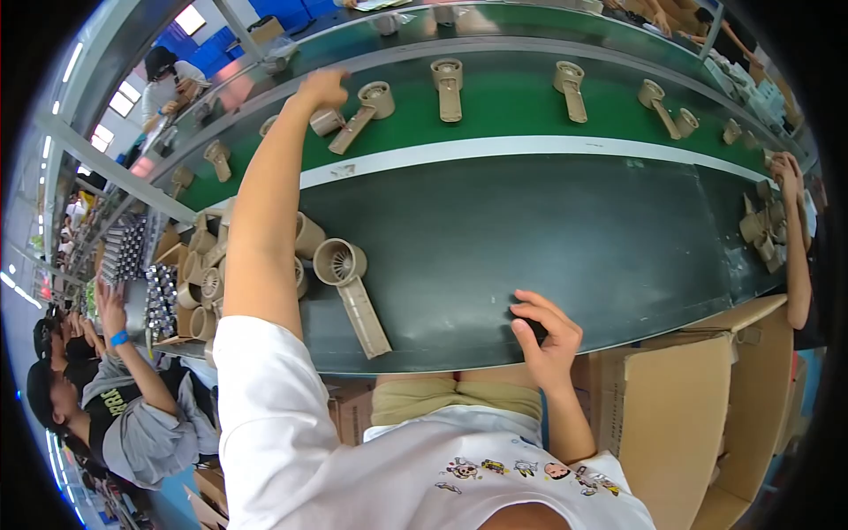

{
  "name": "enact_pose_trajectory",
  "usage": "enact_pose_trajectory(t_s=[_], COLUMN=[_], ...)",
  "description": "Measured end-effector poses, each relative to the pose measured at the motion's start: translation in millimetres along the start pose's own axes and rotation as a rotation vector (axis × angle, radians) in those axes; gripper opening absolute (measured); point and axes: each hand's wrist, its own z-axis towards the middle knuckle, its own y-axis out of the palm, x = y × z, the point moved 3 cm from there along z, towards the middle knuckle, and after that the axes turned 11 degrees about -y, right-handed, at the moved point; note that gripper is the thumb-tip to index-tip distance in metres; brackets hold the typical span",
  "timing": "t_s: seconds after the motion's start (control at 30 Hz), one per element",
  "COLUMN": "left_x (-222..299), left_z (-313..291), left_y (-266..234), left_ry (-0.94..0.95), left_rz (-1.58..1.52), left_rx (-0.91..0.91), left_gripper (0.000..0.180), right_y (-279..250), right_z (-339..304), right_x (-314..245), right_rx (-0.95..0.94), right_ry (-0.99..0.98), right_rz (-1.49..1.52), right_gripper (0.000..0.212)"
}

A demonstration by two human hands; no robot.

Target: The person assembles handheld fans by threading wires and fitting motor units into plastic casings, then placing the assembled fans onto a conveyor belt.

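White shirt: lower middle of the frame.
Right hand: holding nothing, thumb and fingers loosely apart, over the tabletop right of centre.
Left hand: upper left, over the green belt, near a beige cup-shaped part; grip cannot be told.
Handled beige part: left of centre, on the tabletop.
Reach: probably best with the left forearm clear of it.

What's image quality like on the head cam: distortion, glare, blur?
Head view: strong fisheye, black corners, the white strip along the green belt bending into an arch; head view: ceiling lights and a window washed out toward the left; head view: right hand reasonably sharp, left hand looks softer, perhaps motion.
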Motion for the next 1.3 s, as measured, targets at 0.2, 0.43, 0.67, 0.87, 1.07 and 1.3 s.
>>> enact_pose_trajectory(t_s=[0.2, 0.43, 0.67, 0.87, 1.07, 1.3], left_x=[-49, -75, -76, 1, 54, 90], left_z=[-29, -40, -108, -259, -364, -395], left_y=[39, 38, -28, -44, -27, 8], left_ry=[0.021, 0.025, 0.2, 0.279, 0.289, 0.109], left_rz=[-0.183, -0.187, -1.054, -1.948, -2.127, -2.049], left_rx=[-0.156, 0.088, 0.066, -0.452, -0.756, -0.878], left_gripper=[0.082, 0.035, 0.037, 0.066, 0.083, 0.107], right_y=[4, 5, 23, 70, 81, 93], right_z=[5, 3, 8, 32, 73, 60], right_x=[-7, -5, -19, -42, -76, -76], right_rx=[-0.038, -0.021, -0.056, -0.206, -0.243, -0.657], right_ry=[-0.049, -0.057, -0.196, -0.364, -0.41, 0.301], right_rz=[-0.053, -0.046, -0.095, 0.012, 0.342, 0.848], right_gripper=[0.013, 0.011, 0.014, 0.031, 0.049, 0.07])
